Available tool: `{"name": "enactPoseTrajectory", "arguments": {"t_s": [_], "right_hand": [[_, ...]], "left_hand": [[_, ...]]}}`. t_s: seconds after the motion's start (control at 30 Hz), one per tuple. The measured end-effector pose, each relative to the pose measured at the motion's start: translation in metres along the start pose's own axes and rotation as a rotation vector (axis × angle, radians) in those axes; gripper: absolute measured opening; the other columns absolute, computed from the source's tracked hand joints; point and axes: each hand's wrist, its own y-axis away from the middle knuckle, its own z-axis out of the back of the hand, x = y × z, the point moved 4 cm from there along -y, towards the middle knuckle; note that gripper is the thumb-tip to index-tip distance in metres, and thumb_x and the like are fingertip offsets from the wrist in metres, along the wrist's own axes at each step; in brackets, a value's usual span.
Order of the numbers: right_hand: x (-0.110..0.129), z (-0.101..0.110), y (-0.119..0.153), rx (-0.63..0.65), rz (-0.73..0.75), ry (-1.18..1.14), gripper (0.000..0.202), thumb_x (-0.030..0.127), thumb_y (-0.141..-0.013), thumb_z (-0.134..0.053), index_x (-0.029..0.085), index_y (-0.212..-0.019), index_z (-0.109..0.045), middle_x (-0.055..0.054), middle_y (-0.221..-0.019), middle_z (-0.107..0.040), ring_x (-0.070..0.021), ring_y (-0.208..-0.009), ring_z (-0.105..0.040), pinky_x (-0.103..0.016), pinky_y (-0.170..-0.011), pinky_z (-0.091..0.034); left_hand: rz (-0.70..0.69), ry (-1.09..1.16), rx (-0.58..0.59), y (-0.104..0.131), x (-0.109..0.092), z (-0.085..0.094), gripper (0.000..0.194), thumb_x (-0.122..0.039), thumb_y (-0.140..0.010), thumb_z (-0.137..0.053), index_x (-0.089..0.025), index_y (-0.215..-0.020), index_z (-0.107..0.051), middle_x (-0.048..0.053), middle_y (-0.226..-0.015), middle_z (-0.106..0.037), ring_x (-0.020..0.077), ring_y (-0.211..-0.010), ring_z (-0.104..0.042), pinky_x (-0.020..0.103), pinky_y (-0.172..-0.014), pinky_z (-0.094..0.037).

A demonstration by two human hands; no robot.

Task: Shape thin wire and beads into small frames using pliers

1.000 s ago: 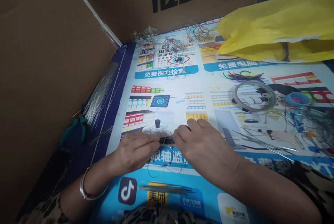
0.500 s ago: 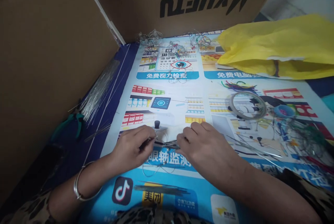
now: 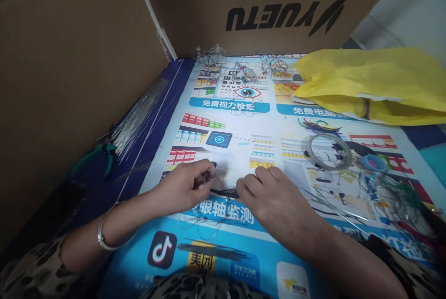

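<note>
A small bundle of thin dark wires (image 3: 227, 192) spans the gap between my two hands. My right hand (image 3: 272, 199) is closed on its right end. My left hand (image 3: 186, 183), at the other end, has its fingers curled into a pinch; whatever lies in them is too small to make out. Below the bundle hangs a looped piece of thin wire with small clear beads (image 3: 202, 220). Nearer to me, a flat bunch of dark wire lengths (image 3: 214, 249) lies on the printed sheet (image 3: 195, 276).
Green-handled pliers (image 3: 109, 159) and long silvery wires (image 3: 139, 118) lie left, beside a cardboard wall (image 3: 69, 57). To the right are a tape roll (image 3: 348, 155), a small blue dish (image 3: 374, 163), tangled wires (image 3: 393, 192) and a yellow bag (image 3: 365, 81). Beaded wire pieces (image 3: 244, 71) lie behind.
The camera view has shifted slightly. My left hand has turned a little and its fingers have drawn up off the wire area; my right hand keeps its hold on the wires.
</note>
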Motion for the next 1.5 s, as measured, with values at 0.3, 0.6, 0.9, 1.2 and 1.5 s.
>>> {"name": "enactPoseTrajectory", "arguments": {"t_s": [0.3, 0.6, 0.9, 1.2, 1.5], "right_hand": [[-0.003, 0.001, -0.001, -0.002, 0.051, 0.019, 0.005, 0.014, -0.08, -0.056, 0.016, -0.084, -0.057, -0.002, -0.072, -0.054, -0.0175, -0.07, -0.042, -0.033, -0.064, -0.024], [-0.002, 0.003, -0.001, -0.056, 0.13, 0.072, 0.013, 0.013, -0.084, -0.047, 0.017, -0.085, -0.059, -0.003, -0.073, -0.055, -0.0169, -0.066, -0.041, -0.034, -0.06, -0.022], [-0.007, 0.002, 0.0, -0.092, 0.082, 0.0, 0.011, 0.019, -0.086, -0.051, 0.016, -0.089, -0.061, -0.003, -0.074, -0.058, -0.0163, -0.069, -0.045, -0.033, -0.063, -0.026], [-0.026, 0.005, -0.004, 0.256, -0.323, -0.207, 0.027, 0.037, -0.087, -0.049, 0.019, -0.075, -0.064, -0.005, -0.07, -0.065, -0.0179, -0.064, -0.057, -0.027, -0.055, -0.029], [-0.027, 0.008, -0.017, 0.322, -0.308, -0.245, 0.027, 0.037, -0.085, -0.053, 0.018, -0.071, -0.065, -0.005, -0.071, -0.066, -0.0177, -0.067, -0.059, -0.026, -0.056, -0.033]], "left_hand": [[-0.088, -0.324, -0.112, -0.009, -0.007, 0.0, 0.014, -0.016, -0.077, -0.05, -0.017, -0.065, -0.056, -0.004, -0.054, -0.052, 0.0076, -0.047, -0.046, 0.019, -0.046, -0.032], [-0.399, -0.616, -0.164, -0.002, -0.01, -0.01, 0.021, -0.019, -0.086, -0.043, -0.018, -0.067, -0.049, -0.002, -0.057, -0.049, 0.0098, -0.05, -0.045, 0.023, -0.043, -0.031], [-0.537, -0.66, -0.211, 0.002, -0.009, -0.007, 0.017, -0.017, -0.086, -0.045, -0.018, -0.069, -0.049, -0.003, -0.058, -0.052, 0.0093, -0.052, -0.049, 0.022, -0.045, -0.036], [-0.598, -0.693, -0.296, 0.003, -0.003, -0.008, 0.012, -0.019, -0.084, -0.05, -0.018, -0.072, -0.05, -0.003, -0.059, -0.055, 0.0104, -0.052, -0.05, 0.025, -0.047, -0.037], [-0.703, -0.765, -0.275, 0.006, -0.01, -0.009, 0.008, -0.012, -0.082, -0.053, -0.019, -0.077, -0.051, -0.003, -0.059, -0.051, 0.0117, -0.053, -0.047, 0.027, -0.047, -0.036]]}}
